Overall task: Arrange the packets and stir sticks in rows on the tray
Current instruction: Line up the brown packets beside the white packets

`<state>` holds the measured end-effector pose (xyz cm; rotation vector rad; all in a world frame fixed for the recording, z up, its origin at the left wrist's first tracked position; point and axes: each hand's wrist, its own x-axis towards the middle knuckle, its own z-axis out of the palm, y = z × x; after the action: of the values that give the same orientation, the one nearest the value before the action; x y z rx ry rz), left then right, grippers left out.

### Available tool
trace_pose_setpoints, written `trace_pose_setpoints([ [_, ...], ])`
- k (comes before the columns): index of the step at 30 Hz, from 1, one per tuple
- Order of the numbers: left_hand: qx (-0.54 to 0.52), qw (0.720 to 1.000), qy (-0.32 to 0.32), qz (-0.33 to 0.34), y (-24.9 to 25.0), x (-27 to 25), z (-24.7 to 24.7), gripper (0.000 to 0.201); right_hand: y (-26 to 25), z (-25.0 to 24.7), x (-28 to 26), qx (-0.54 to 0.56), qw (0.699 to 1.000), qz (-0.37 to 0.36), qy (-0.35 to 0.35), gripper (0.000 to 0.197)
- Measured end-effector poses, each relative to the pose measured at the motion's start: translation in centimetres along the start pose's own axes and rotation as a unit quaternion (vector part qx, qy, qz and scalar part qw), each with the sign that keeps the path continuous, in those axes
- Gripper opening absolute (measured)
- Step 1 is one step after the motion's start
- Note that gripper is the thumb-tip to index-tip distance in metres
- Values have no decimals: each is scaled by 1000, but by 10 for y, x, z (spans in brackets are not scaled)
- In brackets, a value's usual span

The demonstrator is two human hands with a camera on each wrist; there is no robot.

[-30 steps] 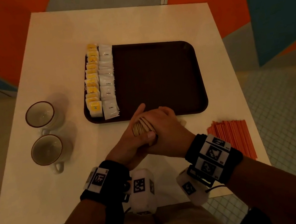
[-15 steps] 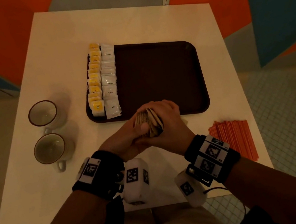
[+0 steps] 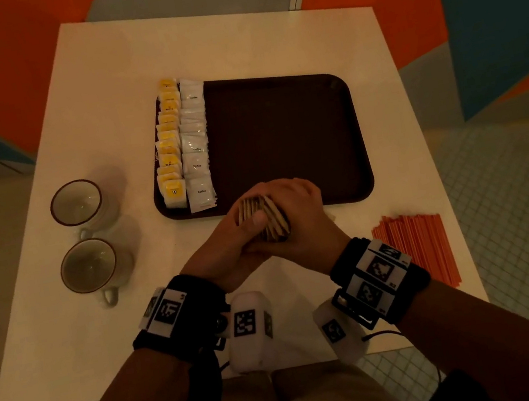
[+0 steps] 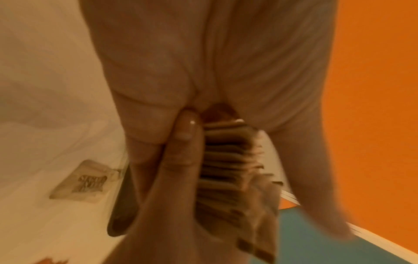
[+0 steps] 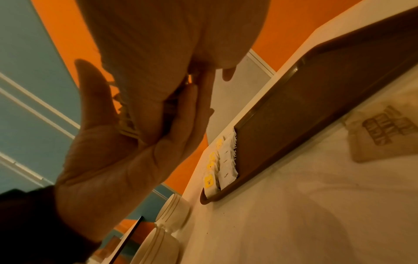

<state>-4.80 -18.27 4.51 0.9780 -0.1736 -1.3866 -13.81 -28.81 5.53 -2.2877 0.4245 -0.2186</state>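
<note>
Both hands hold one stack of brown packets (image 3: 260,216) upright over the near rim of the dark brown tray (image 3: 284,134). My left hand (image 3: 224,241) cups the stack from the left with its thumb across the packets' edges. My right hand (image 3: 296,216) wraps it from the right and far side. The left wrist view shows the stack (image 4: 228,160) fanned between the fingers. A row of yellow packets (image 3: 168,146) and a row of white packets (image 3: 196,148) lie along the tray's left side. Orange stir sticks (image 3: 416,249) lie on the table at the right.
One loose brown packet (image 5: 382,132) lies on the white table just under the hands, near the tray's front rim. Two empty cups (image 3: 83,236) stand left of the tray. The table's (image 3: 55,354) edges are close on every side, with floor beyond.
Both hands have carried the brown stack a little forward, from the table onto the tray's near rim. The stack now stands more upright and fanned, with the left thumb across it.
</note>
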Motion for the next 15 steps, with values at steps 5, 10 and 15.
trace_pose_setpoints([
  [5, -11, 1000, 21, 10, -3, 3, 1, 106, -5, -1, 0, -44, 999, -9, -11, 47],
  [10, -26, 998, 36, 45, -11, 4, 3, 107, -9, -1, -2, -55, 998, -8, 8, 48],
  [15, -14, 999, 16, 35, -8, 3, -3, 109, -9, 7, -6, -134, 990, 11, 42, 48],
])
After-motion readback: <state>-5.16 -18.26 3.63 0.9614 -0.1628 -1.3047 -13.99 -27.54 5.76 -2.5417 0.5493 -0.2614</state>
